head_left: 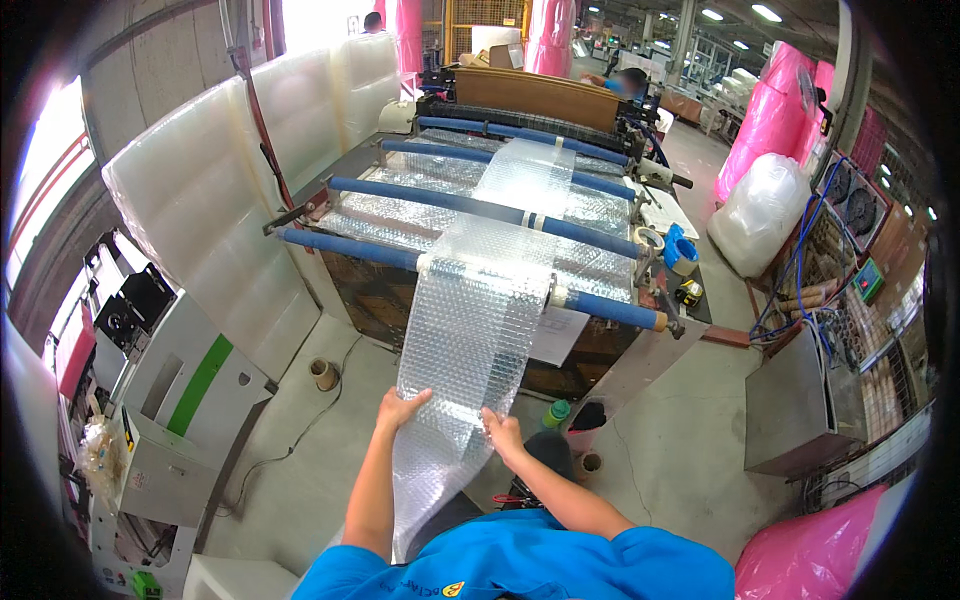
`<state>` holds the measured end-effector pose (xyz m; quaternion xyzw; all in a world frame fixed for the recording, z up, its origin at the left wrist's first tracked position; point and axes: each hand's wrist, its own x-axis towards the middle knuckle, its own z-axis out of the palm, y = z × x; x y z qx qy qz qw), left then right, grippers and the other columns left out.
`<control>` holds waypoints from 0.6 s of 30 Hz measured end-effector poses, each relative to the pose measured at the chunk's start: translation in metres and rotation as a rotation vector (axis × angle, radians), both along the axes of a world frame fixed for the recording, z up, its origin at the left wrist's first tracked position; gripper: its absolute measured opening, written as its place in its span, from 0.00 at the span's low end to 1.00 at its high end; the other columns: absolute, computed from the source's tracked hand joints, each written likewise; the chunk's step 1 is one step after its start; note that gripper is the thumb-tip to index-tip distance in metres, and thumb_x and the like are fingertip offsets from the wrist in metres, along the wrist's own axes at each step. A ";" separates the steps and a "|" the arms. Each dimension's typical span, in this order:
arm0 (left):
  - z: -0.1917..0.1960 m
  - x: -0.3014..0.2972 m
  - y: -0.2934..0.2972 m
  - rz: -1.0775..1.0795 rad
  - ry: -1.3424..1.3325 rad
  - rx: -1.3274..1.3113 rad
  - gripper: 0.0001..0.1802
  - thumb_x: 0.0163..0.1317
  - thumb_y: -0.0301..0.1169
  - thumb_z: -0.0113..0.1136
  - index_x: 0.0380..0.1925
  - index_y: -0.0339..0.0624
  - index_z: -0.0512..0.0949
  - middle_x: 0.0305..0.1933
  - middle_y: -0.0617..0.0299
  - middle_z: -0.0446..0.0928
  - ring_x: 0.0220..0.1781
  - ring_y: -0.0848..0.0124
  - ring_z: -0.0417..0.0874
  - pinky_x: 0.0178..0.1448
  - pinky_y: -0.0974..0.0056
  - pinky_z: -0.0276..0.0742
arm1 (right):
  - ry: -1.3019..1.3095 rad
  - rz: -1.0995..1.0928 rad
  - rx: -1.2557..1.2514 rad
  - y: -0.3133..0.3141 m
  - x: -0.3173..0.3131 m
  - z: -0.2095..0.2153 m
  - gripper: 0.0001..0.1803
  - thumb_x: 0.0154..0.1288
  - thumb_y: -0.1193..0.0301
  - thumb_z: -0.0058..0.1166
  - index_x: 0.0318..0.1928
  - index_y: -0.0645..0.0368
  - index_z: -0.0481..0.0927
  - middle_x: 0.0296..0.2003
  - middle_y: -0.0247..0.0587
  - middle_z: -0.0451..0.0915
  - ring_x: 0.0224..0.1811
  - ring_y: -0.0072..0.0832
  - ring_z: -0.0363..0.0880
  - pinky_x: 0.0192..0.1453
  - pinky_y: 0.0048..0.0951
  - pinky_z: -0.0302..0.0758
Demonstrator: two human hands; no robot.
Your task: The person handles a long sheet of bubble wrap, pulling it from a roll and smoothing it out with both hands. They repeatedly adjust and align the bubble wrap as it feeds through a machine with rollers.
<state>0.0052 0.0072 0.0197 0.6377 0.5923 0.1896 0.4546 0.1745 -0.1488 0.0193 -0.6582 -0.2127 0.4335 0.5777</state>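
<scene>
A long strip of clear bubble wrap point(465, 340) hangs from the front blue roller point(610, 308) of a machine and runs down toward my body. My left hand point(402, 408) grips its left edge, thumb on top and the other fingers hidden underneath. Across from it, my right hand point(502, 432) pinches the right edge. Between the hands the film is slightly bowed, and its lower end trails past my left forearm to my lap. Farther back, the strip passes over more blue rollers point(450, 200), with wider silvery bubble film beneath.
Tape rolls point(680, 255) and a tape measure point(689, 292) lie on the machine's right side. A green-capped bottle point(556, 413) stands near my right arm. A cable point(290, 452) crosses the floor at left. Pink-wrapped rolls point(775, 115) stand at right. Another person point(628, 84) is behind the machine.
</scene>
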 end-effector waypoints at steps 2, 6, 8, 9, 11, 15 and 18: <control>0.056 -0.008 -0.025 0.043 -0.078 0.115 0.34 0.37 0.46 0.68 0.42 0.38 0.70 0.40 0.49 0.76 0.44 0.63 0.76 0.49 0.63 0.69 | -0.004 0.045 -0.038 -0.016 -0.011 0.026 0.19 0.58 0.58 0.50 0.18 0.59 0.73 0.12 0.29 0.67 0.15 0.16 0.63 0.20 0.20 0.61; 0.155 -0.038 -0.061 0.098 -0.082 0.267 0.29 0.36 0.43 0.69 0.37 0.38 0.70 0.36 0.51 0.77 0.39 0.63 0.77 0.44 0.63 0.71 | 0.070 0.099 0.156 -0.042 -0.033 0.109 0.19 0.57 0.57 0.51 0.19 0.60 0.73 0.14 0.29 0.69 0.16 0.16 0.64 0.20 0.20 0.61; 0.160 -0.035 -0.058 0.085 -0.069 0.233 0.29 0.36 0.43 0.69 0.34 0.38 0.70 0.34 0.52 0.77 0.36 0.64 0.78 0.41 0.63 0.71 | 0.090 0.092 0.166 -0.048 -0.036 0.111 0.19 0.57 0.57 0.51 0.20 0.60 0.73 0.15 0.29 0.69 0.16 0.16 0.64 0.20 0.20 0.61; 0.161 -0.033 -0.056 0.080 -0.067 0.229 0.29 0.36 0.43 0.69 0.33 0.38 0.69 0.33 0.53 0.77 0.35 0.65 0.78 0.40 0.63 0.71 | 0.087 0.079 0.159 -0.044 -0.036 0.099 0.19 0.57 0.56 0.51 0.21 0.60 0.73 0.15 0.29 0.69 0.16 0.16 0.64 0.21 0.20 0.61; 0.103 -0.031 -0.051 0.072 -0.102 0.288 0.28 0.36 0.44 0.69 0.33 0.38 0.70 0.31 0.54 0.77 0.33 0.65 0.78 0.38 0.63 0.72 | -0.094 0.030 0.141 -0.032 -0.027 0.034 0.20 0.58 0.56 0.50 0.21 0.60 0.73 0.15 0.28 0.68 0.16 0.15 0.64 0.21 0.19 0.61; 0.023 -0.008 -0.032 0.111 -0.059 0.223 0.30 0.37 0.49 0.67 0.34 0.40 0.70 0.32 0.54 0.77 0.36 0.61 0.78 0.39 0.61 0.71 | -0.221 0.087 0.117 -0.010 0.006 -0.030 0.21 0.59 0.54 0.48 0.21 0.60 0.72 0.14 0.27 0.68 0.17 0.14 0.63 0.22 0.19 0.62; 0.016 0.010 -0.021 0.117 0.045 0.180 0.31 0.37 0.52 0.65 0.36 0.41 0.70 0.33 0.53 0.77 0.38 0.58 0.77 0.41 0.58 0.71 | -0.328 0.066 0.085 0.004 0.019 -0.044 0.23 0.59 0.53 0.47 0.20 0.61 0.72 0.14 0.29 0.68 0.17 0.16 0.65 0.23 0.21 0.63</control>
